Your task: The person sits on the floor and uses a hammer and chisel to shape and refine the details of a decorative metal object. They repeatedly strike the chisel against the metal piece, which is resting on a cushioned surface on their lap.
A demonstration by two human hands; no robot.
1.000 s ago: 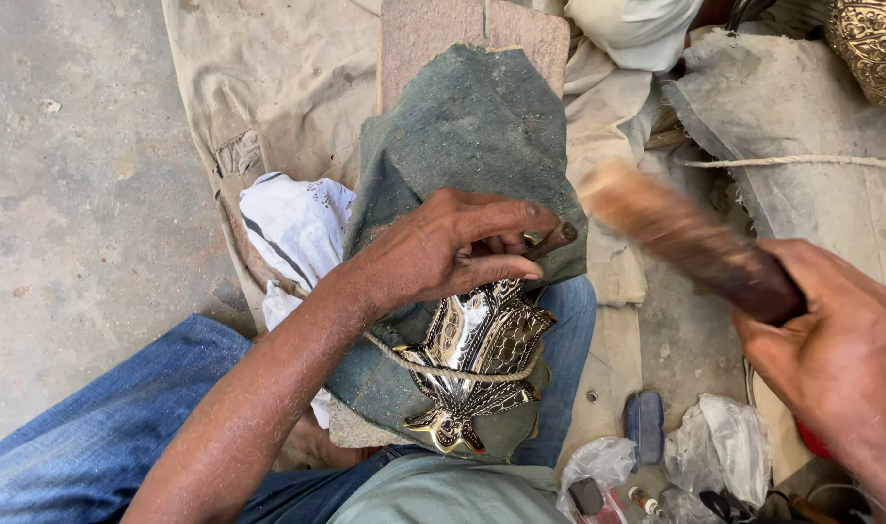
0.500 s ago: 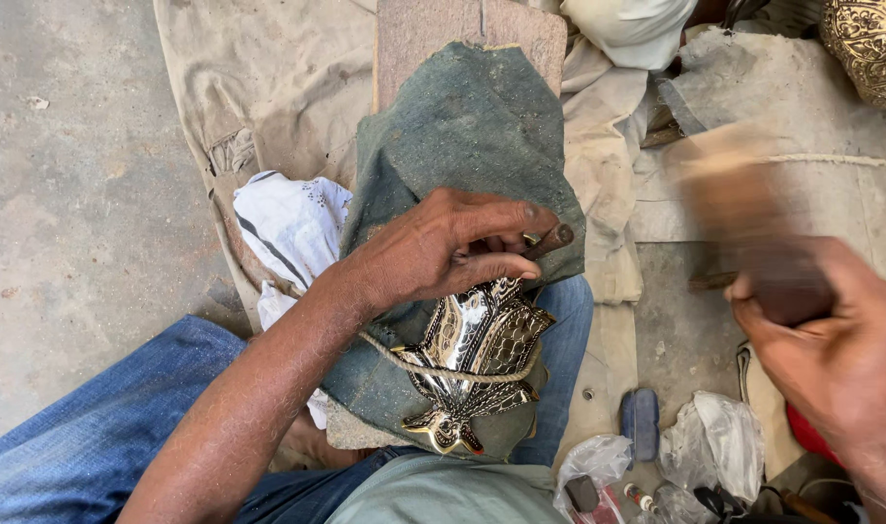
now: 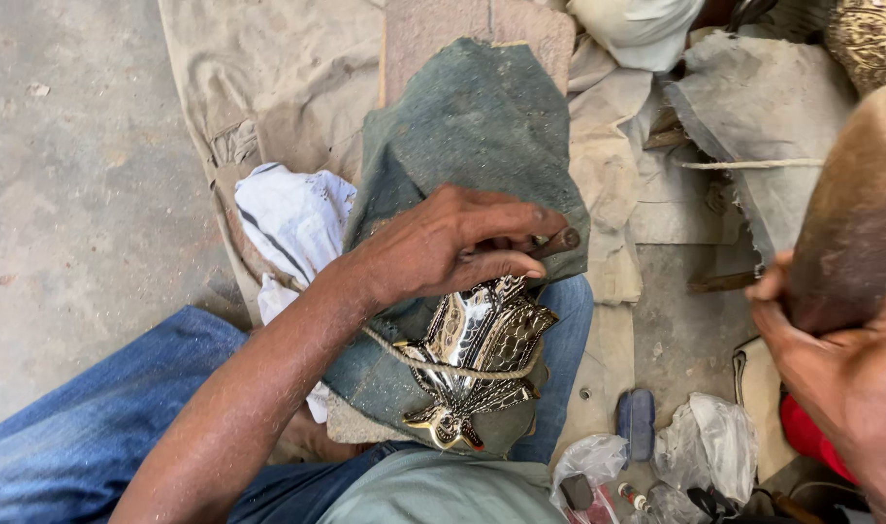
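Pinching a short dark metal punch point(image 3: 557, 240) between thumb and fingertips, your left hand point(image 3: 443, 247) rests closed over the top of the shiny embossed brass-and-silver plaque point(image 3: 477, 364); the punch runs nearly level, its blunt end aimed toward your right; the plaque lies just below and toward you from that hand, its long axis running from the fingers down toward your lap, where a thin cord crosses it; it sits on the folded grey-green denim pad point(image 3: 472, 126) over your blue-jeaned knee. Your right hand point(image 3: 831, 369) is raised well off to the right, closed around a blurred brown wooden mallet point(image 3: 855, 218) whose head looms close to the camera; so the punch's struck end lies to the left of and lower than the mallet; the left hand is far nearer the plaque. A white striped rag point(image 3: 292, 218) lies beside the left wrist.
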